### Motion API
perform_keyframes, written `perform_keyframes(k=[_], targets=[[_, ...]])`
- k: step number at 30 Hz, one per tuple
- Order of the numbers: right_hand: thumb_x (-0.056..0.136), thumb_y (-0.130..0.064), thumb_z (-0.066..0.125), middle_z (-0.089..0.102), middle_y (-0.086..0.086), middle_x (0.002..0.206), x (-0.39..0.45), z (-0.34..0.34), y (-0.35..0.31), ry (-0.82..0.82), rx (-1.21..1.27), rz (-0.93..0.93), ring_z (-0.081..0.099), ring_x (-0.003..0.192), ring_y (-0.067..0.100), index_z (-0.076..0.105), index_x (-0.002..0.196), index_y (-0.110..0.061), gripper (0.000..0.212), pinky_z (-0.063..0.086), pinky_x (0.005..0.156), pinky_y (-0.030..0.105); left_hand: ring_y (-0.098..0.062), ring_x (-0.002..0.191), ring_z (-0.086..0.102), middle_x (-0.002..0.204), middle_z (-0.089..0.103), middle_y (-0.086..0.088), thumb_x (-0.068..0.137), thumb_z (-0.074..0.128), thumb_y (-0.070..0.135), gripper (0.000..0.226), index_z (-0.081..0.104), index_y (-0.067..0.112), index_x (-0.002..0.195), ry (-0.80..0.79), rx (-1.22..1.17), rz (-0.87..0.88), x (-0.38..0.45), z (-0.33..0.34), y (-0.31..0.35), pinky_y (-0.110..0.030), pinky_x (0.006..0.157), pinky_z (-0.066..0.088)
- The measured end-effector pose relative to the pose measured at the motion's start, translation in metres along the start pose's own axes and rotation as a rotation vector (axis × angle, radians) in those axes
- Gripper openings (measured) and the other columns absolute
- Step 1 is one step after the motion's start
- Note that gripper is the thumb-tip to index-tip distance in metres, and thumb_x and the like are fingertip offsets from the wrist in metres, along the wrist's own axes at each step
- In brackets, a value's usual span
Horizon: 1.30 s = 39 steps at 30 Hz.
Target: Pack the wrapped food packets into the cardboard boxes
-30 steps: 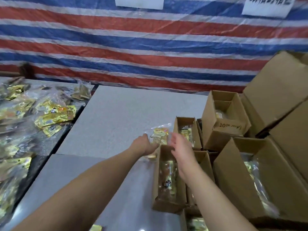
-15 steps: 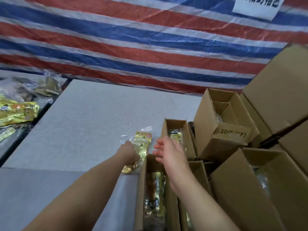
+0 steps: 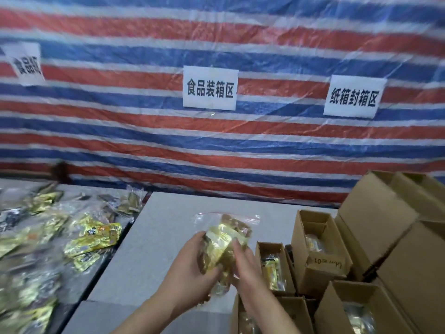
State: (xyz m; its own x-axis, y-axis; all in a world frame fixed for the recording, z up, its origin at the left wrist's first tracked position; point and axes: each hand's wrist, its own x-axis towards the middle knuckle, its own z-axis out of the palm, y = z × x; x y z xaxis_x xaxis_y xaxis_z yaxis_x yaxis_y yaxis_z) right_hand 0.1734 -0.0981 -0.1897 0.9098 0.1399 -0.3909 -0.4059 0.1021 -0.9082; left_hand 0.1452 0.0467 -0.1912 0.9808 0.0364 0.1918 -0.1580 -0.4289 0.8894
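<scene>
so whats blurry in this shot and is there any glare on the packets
Head view: the gold foil packets piled at left are smeared by motion blur, worst toward the lower left corner; the clear zip bag of gold packets, which both hands hold, is soft and catches pale glare; the white paper signs stay readable; wide-angle bending shows at the edges.

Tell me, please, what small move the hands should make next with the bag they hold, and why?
Probably carry the zip bag rightward and down toward the narrow open box beside it. Both the left hand and the right hand grip the bag above the grey table, so it is lifted and not yet packed. That box looks partly filled, with some room.
</scene>
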Motion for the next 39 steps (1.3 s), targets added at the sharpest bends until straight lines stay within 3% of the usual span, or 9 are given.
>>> perform_keyframes(k=[9, 14, 18, 21, 25, 29, 33, 37, 39], targets=[[0.067, -0.082, 0.068, 0.061, 0.019, 0.135, -0.078, -0.009, -0.079, -0.437, 0.307, -0.363, 0.059, 0.124, 0.038, 0.065, 0.130, -0.021, 0.087, 0.055, 0.092, 0.047, -0.005, 0.107, 0.066, 0.117, 0.061, 0.028, 0.076, 0.073, 0.045, 0.064, 0.044, 0.058, 0.132, 0.028, -0.324, 0.074, -0.031, -0.037, 0.118, -0.032, 0.085, 0.060], [0.078, -0.074, 0.064, 0.058, 0.012, 0.141, -0.111, 0.006, -0.096, -0.464, 0.158, -0.462, 0.054, 0.132, 0.030, 0.050, 0.143, -0.024, 0.083, 0.050, 0.101, 0.045, -0.004, 0.131, 0.038, 0.138, 0.041, 0.021, 0.086, 0.039, 0.074, 0.058, 0.038, 0.051, 0.139, 0.147, -0.052, 0.175, -0.030, -0.013, 0.149, -0.039, 0.110, 0.041], [0.076, -0.054, 0.079, 0.053, 0.018, 0.144, -0.128, -0.008, -0.093, -0.536, 0.212, -0.375, 0.051, 0.134, 0.036, 0.041, 0.148, -0.018, 0.089, 0.046, 0.105, 0.051, -0.013, 0.140, 0.031, 0.151, 0.029, 0.017, 0.100, 0.028, 0.056, 0.040, 0.030, 0.060, 0.140, 0.121, 0.029, 0.131, -0.040, 0.005, 0.154, -0.044, 0.117, 0.031], [0.075, -0.035, 0.084, 0.061, 0.022, 0.133, -0.133, -0.028, -0.074, -0.543, 0.222, -0.350, 0.060, 0.124, 0.036, 0.056, 0.136, -0.012, 0.071, 0.055, 0.092, 0.042, -0.006, 0.148, 0.020, 0.162, 0.022, 0.014, 0.104, 0.020, 0.045, 0.050, 0.024, 0.043, 0.153, -0.068, 0.062, 0.127, -0.046, 0.011, 0.145, -0.035, 0.123, 0.018], [0.077, -0.023, 0.070, 0.066, 0.029, 0.102, -0.139, -0.047, -0.026, -0.326, 0.077, -0.314, 0.064, 0.101, 0.045, 0.067, 0.112, -0.004, 0.040, 0.054, 0.087, 0.052, -0.011, 0.142, 0.038, 0.152, 0.043, 0.001, 0.110, 0.026, 0.028, 0.041, 0.045, 0.019, 0.145, -0.222, -0.165, -0.126, -0.066, 0.002, 0.110, -0.020, 0.113, 0.027], [0.082, -0.024, 0.074, 0.072, 0.021, 0.095, -0.156, -0.057, 0.041, -0.238, -0.061, -0.213, 0.066, 0.097, 0.046, 0.079, 0.089, -0.017, 0.011, 0.051, 0.092, 0.059, 0.008, 0.105, 0.060, 0.113, 0.064, 0.022, 0.099, 0.037, 0.049, 0.026, 0.059, 0.041, 0.109, -0.153, -0.110, -0.253, -0.159, -0.016, 0.022, -0.020, 0.095, 0.045], [0.066, -0.046, 0.082, 0.070, 0.004, 0.110, -0.168, -0.050, 0.086, -0.244, -0.325, -0.154, 0.067, 0.107, 0.030, 0.060, 0.131, -0.014, 0.076, 0.052, 0.099, 0.050, 0.002, 0.119, 0.052, 0.128, 0.057, 0.016, 0.103, 0.048, 0.040, 0.032, 0.056, 0.029, 0.131, -0.307, 0.240, -0.421, -0.231, -0.010, -0.080, -0.027, 0.111, 0.037], [0.078, -0.027, 0.080, 0.057, -0.041, 0.124, -0.169, -0.025, 0.119, -0.484, -0.581, -0.241, 0.053, 0.116, -0.016, 0.050, 0.129, -0.045, 0.062, 0.043, 0.093, 0.007, -0.011, 0.128, 0.050, 0.138, 0.055, 0.007, 0.105, 0.042, 0.035, 0.034, 0.048, 0.028, 0.138, -0.344, 0.288, -0.516, -0.269, 0.000, -0.121, -0.026, 0.109, 0.036], [0.078, -0.037, 0.081, 0.056, -0.038, 0.128, -0.166, -0.015, 0.137, -0.545, -0.777, -0.281, 0.052, 0.119, -0.014, 0.051, 0.129, -0.057, 0.063, 0.041, 0.097, 0.009, -0.016, 0.120, 0.056, 0.128, 0.061, 0.004, 0.106, 0.044, 0.030, 0.027, 0.052, 0.027, 0.131, -0.343, 0.182, -0.511, -0.272, 0.003, -0.124, -0.035, 0.105, 0.042]])
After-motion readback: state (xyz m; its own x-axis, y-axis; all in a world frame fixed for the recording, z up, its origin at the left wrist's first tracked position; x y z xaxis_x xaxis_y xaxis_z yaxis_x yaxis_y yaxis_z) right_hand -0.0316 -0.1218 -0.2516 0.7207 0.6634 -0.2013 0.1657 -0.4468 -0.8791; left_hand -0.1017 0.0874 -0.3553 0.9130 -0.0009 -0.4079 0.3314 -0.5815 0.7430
